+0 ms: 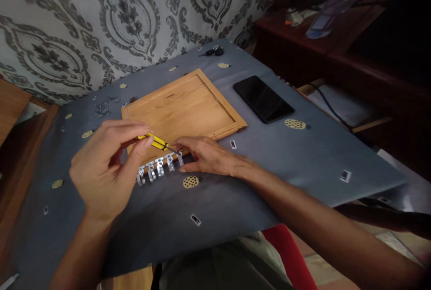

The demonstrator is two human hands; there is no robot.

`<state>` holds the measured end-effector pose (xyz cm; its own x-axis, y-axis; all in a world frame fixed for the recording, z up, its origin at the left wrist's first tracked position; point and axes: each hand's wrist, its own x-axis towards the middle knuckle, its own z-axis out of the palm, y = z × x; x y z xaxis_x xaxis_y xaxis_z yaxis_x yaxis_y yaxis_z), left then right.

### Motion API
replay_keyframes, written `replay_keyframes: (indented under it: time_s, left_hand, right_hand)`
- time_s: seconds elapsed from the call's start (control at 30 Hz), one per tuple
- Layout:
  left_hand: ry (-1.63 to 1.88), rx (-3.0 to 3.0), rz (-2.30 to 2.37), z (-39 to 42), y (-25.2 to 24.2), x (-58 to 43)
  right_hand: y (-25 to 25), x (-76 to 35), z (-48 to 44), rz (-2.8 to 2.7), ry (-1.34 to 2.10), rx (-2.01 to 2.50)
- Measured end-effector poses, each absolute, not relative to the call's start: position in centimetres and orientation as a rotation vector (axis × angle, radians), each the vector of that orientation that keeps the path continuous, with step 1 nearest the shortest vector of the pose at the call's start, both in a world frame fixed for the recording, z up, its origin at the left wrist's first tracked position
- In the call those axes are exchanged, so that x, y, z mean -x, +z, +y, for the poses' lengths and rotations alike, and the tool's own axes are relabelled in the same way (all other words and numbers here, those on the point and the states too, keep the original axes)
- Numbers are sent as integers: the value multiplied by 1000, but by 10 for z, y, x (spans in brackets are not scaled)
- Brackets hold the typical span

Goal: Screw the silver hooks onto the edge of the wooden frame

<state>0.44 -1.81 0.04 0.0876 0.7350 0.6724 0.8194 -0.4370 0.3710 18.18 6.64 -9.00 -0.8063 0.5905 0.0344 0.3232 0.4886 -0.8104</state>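
A yellow-and-black screwdriver [156, 142] is pinched between the thumb and fingers of my left hand [104, 169]. Its tip points right and down, at the rightmost of several silvery metal hooks [160, 168]. These hooks stand in a row along the near edge of a framed wooden board [175, 110], which lies flat. My right hand [205, 157] has its thumb and fingers closed about that rightmost hook [180, 159], steadying it at the board's edge. The screw under the tip is too small to make out.
The board rests on a table with a grey-blue cloth [235, 200]. A black phone [264, 99] lies to its right. Keys [215, 50] lie at the back, and small metal pieces [103, 108] at the left. A clear bottle [332, 9] stands on dark furniture.
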Motion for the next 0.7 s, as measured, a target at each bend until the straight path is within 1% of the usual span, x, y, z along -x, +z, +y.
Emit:
replay_keyframes:
  time_s: [0.17,0.37,0.7]
  left_hand:
    - [-1311,2233,-1639,-17,1,-1]
    - [-1212,2305,-1609,-14,1,-1]
    - [-1155,2302,-1551,-15,-3,-7]
  right_hand:
    - [-91,-182,67,-2415,1246,758]
    - [-91,-183,67,-2416,1251,777]
    - [-91,-182,66,-2427,1224,781]
